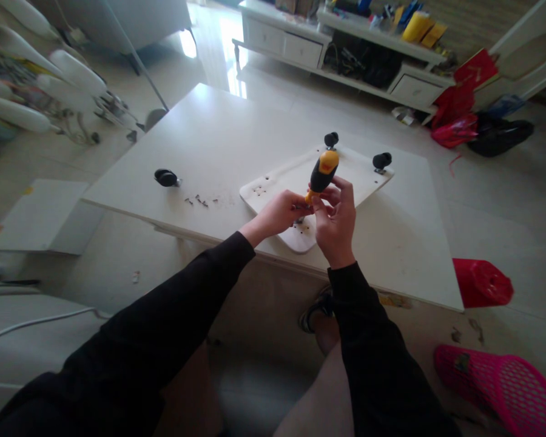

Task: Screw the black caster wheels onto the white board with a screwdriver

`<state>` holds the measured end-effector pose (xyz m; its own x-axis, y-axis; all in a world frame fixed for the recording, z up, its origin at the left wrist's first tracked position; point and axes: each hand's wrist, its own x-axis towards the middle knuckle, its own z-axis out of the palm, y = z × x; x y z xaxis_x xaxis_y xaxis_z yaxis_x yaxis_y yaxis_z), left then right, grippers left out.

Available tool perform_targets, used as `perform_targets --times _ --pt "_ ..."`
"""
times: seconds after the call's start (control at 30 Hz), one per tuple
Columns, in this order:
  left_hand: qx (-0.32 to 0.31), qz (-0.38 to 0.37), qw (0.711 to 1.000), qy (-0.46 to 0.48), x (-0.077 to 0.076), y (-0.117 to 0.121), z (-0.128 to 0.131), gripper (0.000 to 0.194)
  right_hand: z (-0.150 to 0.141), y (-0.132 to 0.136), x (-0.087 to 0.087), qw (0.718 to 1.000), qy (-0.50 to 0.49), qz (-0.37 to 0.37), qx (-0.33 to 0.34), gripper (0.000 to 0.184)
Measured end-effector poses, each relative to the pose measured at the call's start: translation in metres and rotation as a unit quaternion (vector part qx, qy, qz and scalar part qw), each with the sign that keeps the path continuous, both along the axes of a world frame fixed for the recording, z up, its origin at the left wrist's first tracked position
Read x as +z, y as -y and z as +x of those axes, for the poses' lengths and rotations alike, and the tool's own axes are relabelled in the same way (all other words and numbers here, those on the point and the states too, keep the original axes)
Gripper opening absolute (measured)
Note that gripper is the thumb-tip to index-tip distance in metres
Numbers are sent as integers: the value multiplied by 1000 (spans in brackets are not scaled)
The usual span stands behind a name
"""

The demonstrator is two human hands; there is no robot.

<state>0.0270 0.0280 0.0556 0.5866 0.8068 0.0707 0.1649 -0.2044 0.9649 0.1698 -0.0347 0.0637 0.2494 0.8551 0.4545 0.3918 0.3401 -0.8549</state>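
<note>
A screwdriver [324, 172] with a black and yellow handle leans over a white board [284, 182], its handle up. My right hand [337, 221] is closed around the lower end of its handle. My left hand [279, 213] is pinched by the yellow collar and the tip; what its fingers hold is hidden. Below the fingers a small metal part shows near the drilled holes at the board's near corner. Two black casters, one at the far corner [331, 140] and one at the right corner [382, 161], stand on the board.
On the white table [200, 133] lie a loose black caster [165, 178] and several screws [201, 201], left of the board. A red bin [482, 283] and a pink mesh basket [514, 385] stand at the right. A white cabinet [282, 45] is behind.
</note>
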Motion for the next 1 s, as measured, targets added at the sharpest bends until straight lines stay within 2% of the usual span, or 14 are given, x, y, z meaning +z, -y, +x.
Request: perform_targets --times 0.17,0.37,0.57,0.67,0.73,0.87,1.0 --pt "44 29 998 -20 2 3 4 20 -2 -1 1 1000 -12 17 -10 47" --pt "67 54 996 -35 2 4 7 11 0 -7 -3 997 -32 16 -67 47" --pt "103 31 994 -30 1 1 7 8 1 -7 -5 1000 -17 -12 -9 47" --pt "110 38 993 -31 2 2 6 12 0 -7 -8 1000 -17 1 14 53" --pt "112 42 992 -31 4 3 6 13 -2 -8 -9 1000 -24 10 2 55" --pt "118 36 992 -33 5 4 7 10 -4 -9 -9 998 -33 17 -58 49" --pt "122 33 992 -26 5 4 7 13 -4 -9 -7 998 -42 12 -46 54"
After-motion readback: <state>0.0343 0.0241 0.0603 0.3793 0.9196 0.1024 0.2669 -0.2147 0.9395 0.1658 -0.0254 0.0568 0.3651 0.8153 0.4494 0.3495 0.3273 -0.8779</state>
